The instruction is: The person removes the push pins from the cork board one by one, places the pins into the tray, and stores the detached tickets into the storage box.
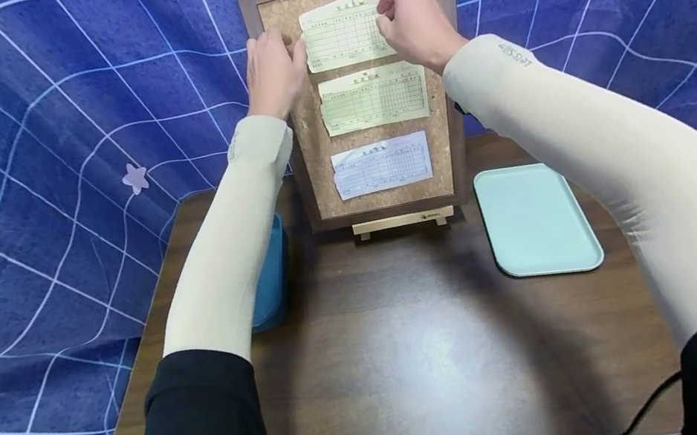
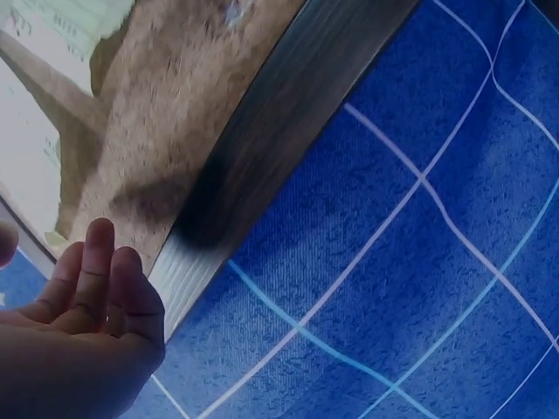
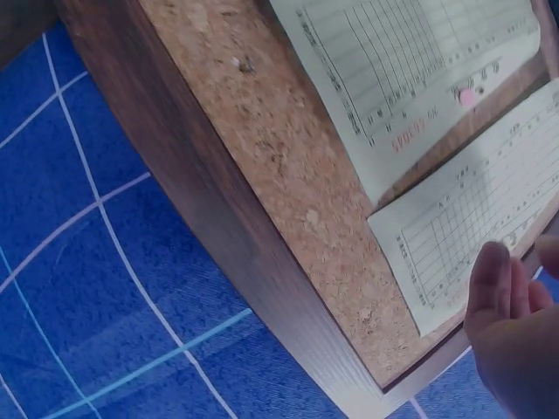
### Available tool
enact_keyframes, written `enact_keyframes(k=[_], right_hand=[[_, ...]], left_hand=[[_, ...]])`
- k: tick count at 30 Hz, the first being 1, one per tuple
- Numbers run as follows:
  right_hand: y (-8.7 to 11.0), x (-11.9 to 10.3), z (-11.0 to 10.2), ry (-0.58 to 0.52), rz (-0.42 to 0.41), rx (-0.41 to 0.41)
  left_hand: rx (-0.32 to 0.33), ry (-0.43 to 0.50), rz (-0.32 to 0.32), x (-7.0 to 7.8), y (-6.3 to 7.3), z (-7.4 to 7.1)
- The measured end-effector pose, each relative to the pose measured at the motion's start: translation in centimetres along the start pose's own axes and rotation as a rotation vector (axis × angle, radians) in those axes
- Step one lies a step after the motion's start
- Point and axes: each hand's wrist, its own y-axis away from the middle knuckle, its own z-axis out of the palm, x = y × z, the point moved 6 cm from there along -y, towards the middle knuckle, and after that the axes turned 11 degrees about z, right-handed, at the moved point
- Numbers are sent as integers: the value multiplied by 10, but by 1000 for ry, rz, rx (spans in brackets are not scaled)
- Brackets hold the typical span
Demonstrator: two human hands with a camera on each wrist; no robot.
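Note:
A wood-framed cork board [image 1: 320, 176] holds three printed paper slips one above another. The top slip [image 1: 341, 34] is pale green, with a small yellowish spot, perhaps a pin, at its upper edge. Below it hang another green slip [image 1: 374, 97] and a bluish slip [image 1: 381, 165]. My right hand [image 1: 413, 16] is at the top slip's upper right, fingers bent, thumb and forefinger apart; whether they touch the paper is unclear. Beside that slip's torn left edge, my left hand [image 1: 274, 71] hovers over the frame with loosely bent fingers [image 2: 93, 271] and nothing visible in them.
The board stands on a small wooden easel [image 1: 403, 221] on a brown table [image 1: 375, 394]. A blue bin [image 1: 270, 282] sits left, partly behind my left forearm. At right lies a mint tray [image 1: 534, 220]. Behind hangs a blue patterned curtain [image 1: 45, 180].

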Motion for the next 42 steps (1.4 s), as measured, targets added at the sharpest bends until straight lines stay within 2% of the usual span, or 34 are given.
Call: enact_keyframes(k=[7, 16, 24, 28, 31, 36, 42], right_hand=[[-12, -11, 1, 62, 37, -91], [-16, -17, 6, 98, 71, -115], [-16, -21, 5, 118, 57, -102], [-18, -21, 5, 123, 77, -76], [-19, -21, 4, 104, 108, -62], [-21, -21, 4, 39, 166, -34], [-23, -22, 4, -3, 171, 1]], left_hand=[[-31, 23, -80, 1, -19, -1], [-49, 6, -122, 4, -20, -1], [-48, -25, -91, 12, -25, -5], [-47, -52, -62, 17, -26, -6], [-47, -65, -42, 20, -26, -6], [-59, -63, -45, 20, -24, -6], [-50, -78, -41, 20, -22, -9]])
